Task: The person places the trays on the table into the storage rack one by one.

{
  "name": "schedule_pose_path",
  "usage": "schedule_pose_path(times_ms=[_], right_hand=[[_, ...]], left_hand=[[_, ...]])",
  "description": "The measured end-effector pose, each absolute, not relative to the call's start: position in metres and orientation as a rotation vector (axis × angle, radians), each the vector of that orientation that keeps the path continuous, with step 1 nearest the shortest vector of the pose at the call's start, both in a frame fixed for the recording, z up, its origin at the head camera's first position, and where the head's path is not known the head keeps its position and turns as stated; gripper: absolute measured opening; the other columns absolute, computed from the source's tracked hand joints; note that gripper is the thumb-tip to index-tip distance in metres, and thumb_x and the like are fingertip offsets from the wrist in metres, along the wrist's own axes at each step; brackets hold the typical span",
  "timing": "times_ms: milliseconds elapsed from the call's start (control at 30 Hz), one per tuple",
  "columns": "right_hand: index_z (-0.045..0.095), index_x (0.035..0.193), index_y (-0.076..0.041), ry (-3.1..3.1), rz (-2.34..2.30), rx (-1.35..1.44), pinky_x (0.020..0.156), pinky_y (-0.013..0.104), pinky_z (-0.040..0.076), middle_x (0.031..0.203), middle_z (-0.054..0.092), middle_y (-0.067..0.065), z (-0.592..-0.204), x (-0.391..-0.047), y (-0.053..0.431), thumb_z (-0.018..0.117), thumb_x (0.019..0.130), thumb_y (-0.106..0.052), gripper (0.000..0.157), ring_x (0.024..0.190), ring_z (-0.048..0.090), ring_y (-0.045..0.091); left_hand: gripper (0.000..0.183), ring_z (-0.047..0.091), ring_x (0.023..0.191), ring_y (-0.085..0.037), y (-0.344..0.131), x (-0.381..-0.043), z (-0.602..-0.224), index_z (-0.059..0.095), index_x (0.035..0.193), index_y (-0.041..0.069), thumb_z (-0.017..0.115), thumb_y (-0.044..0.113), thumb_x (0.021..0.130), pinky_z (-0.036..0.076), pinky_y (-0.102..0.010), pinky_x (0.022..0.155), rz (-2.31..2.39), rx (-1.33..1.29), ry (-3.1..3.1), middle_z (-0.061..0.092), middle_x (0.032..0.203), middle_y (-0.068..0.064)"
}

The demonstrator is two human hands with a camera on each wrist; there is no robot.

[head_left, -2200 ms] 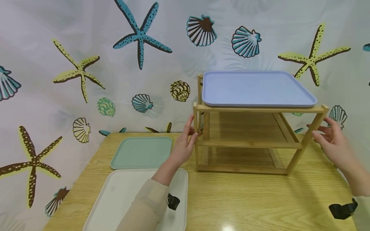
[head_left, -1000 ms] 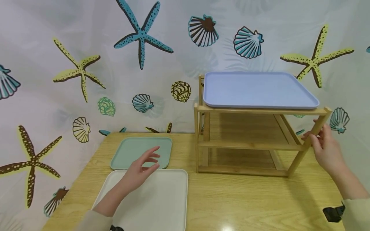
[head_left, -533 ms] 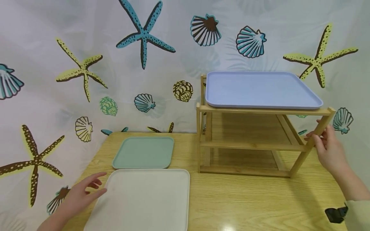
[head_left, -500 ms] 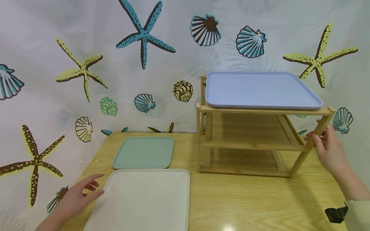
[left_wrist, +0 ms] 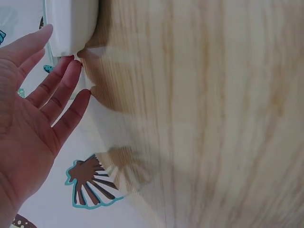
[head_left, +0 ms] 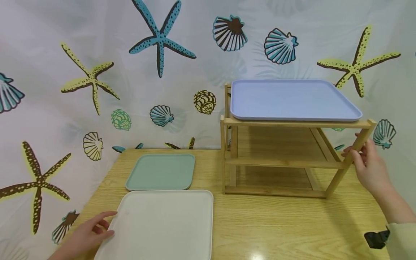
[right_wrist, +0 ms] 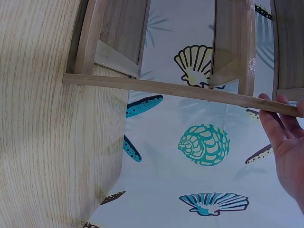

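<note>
A white rectangular tray (head_left: 165,224) lies flat at the front left. My left hand (head_left: 86,234) is at its left edge, fingers spread and loosely bent. In the left wrist view, the fingertips (left_wrist: 71,71) sit at the tray's rim (left_wrist: 71,23), seemingly touching it without a closed grip. At the right stands a wooden three-tier rack (head_left: 282,163) with a periwinkle-blue tray (head_left: 292,100) on its top tier. My right hand (head_left: 372,166) holds the rack's right front post. In the right wrist view, its fingers (right_wrist: 273,126) lie against that post (right_wrist: 175,90).
A smaller mint-green tray (head_left: 161,172) lies behind the white one. Everything stands on a wood-grain table (head_left: 276,227). A white curtain (head_left: 182,72) printed with starfish and shells hangs close behind the table and along its sides.
My left hand has left the rack's left post, swung left across the trays, and come down to the white tray's left edge. My right hand has closed around the right post.
</note>
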State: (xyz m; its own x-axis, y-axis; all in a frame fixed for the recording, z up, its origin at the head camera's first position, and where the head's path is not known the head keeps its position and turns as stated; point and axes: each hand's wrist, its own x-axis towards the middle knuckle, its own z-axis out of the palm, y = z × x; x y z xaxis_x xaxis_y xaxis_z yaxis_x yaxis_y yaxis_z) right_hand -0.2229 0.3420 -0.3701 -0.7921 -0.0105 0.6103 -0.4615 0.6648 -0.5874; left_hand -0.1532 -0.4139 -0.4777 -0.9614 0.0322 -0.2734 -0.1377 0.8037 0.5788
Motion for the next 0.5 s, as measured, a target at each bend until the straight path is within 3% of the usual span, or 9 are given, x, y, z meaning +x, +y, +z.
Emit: schedule_pose_path(times_ms=[267,500], right_hand=[[0.028,0.143,0.004,-2.297,1.043,0.371,0.073,0.003,0.041,0.095,0.052,-0.027,-0.373,-0.222,0.344,0.042,0.1,0.004,0.045,0.085,0.051,-0.02],[0.027,0.144,0.002,-2.305,1.037,0.36,0.073,0.003,0.04,0.095,0.051,-0.027,-0.374,-0.223,0.345,0.042,0.101,0.003,0.046,0.085,0.05,-0.02]], left_hand=[[0.054,0.052,0.069,-0.016,-0.414,-0.153,-0.479,0.047,0.135,-0.004,0.07,0.001,0.086,0.048,-0.027,0.062,0.954,0.138,2.724,0.057,0.089,-0.006],[0.051,0.046,0.059,-0.012,-0.422,-0.159,-0.474,0.038,0.137,-0.012,0.058,-0.006,0.091,0.044,-0.027,0.055,1.149,0.256,2.564,0.063,0.086,-0.011]])
